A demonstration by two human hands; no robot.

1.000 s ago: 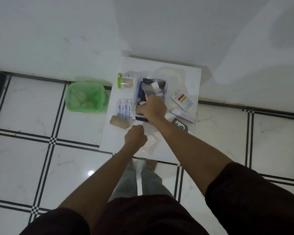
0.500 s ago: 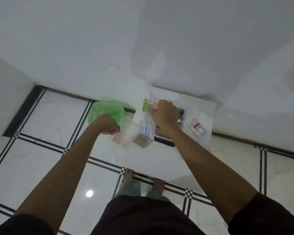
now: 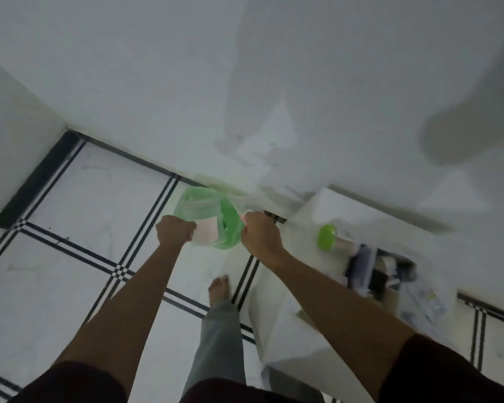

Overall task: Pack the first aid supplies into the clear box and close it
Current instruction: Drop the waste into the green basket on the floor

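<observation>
Both my hands hover over a green basket (image 3: 229,219) on the floor. My left hand (image 3: 174,231) is closed around a pale pinkish-white wrapper (image 3: 206,230). My right hand (image 3: 259,231) is closed too, pinching a small pink scrap at its top. The clear box (image 3: 370,269) sits blurred on the white table (image 3: 309,289) to the right, with dark items inside. Beside the box lies a bottle with a green cap (image 3: 327,237). Loose packets (image 3: 422,303) lie right of the box.
The green basket stands against the white wall (image 3: 245,82) at the floor's edge, left of the table. A bare foot (image 3: 219,289) and grey trouser leg stand between basket and table. White floor tiles with black lines spread to the left.
The view has swung left toward the basket. My right hand left the clear box and came over the basket beside my left hand. The table now sits at the right.
</observation>
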